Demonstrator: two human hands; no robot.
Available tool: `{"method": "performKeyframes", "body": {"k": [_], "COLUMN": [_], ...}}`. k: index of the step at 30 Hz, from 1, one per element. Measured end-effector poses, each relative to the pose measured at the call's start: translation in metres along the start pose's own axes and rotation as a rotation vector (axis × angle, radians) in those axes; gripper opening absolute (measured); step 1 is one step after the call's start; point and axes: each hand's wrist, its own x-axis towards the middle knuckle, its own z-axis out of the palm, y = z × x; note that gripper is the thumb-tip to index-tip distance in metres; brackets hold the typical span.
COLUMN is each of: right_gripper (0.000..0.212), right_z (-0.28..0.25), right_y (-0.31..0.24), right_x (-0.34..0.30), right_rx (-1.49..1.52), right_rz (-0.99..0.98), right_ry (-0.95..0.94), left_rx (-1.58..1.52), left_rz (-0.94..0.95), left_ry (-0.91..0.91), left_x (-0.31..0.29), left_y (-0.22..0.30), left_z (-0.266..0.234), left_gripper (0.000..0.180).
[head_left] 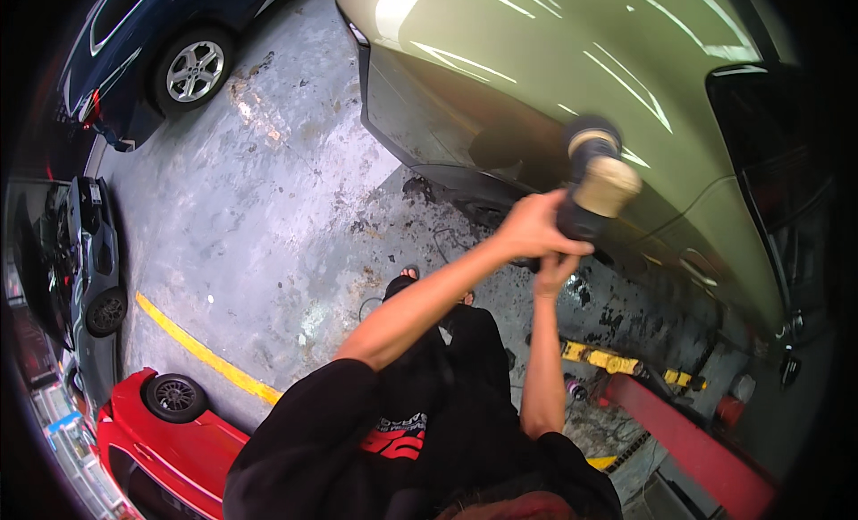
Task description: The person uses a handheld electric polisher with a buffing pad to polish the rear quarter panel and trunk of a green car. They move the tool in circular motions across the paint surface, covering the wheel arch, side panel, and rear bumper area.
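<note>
Scuffed gray floor (295,189) around a green car (500,50), with dark, flaking patches close to its side. Stands beside the green car in a black shirt (313,431) with red and white print and black trousers (474,341). Holds a black-and-tan tool (604,187) up at the green car's side panel, with both arms stretched toward the bodywork. Wraps the left hand (534,227) around the tool's near end, with fingers curled together against the black casing. Brings the right hand (556,277) up just below the left, at the tool's lower end, with fingers partly hidden; cannot tell a firm grip from a light touch there. Shows the tool's far end over the green car's glossy paint, too blurred for judging contact. Left of the green car, well apart: a blue car (165,19) with a silver wheel (195,71). Farther from the green car on that side: a gray car (105,261), and a red car (174,439) near a yellow line (201,348). Near the green car's side: a yellow-and-black bar (603,357) and a red beam (688,439).
</note>
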Motion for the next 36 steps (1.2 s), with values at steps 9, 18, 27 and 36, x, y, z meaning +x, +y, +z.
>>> {"method": "performKeyframes", "body": {"k": [9,18,27,36], "right_gripper": [0.065,0.071,0.079,0.077], "right_z": [-0.113,0.129,0.400,0.339], "right_y": [-0.053,-0.112,-0.195,-0.198], "right_x": [0.029,0.004,0.053,0.084], "right_rx": [0.304,-0.117,-0.015,-0.106], "right_rz": [0.394,0.191,0.224,0.284], "right_ry": [0.387,0.079,-0.150,-0.193], "left_rx": [0.337,0.170,-0.215,-0.177], "left_rz": [0.013,-0.124,-0.126,-0.058], "left_ry": [-0.201,-0.178,-0.023,-0.012], "left_x": [0.061,0.007,-0.017,0.005], "left_y": [0.084,0.087,0.059,0.067], "left_z": [0.129,-0.133,-0.424,-0.367], "left_gripper": [0.083,0.081,0.053,0.058]}}
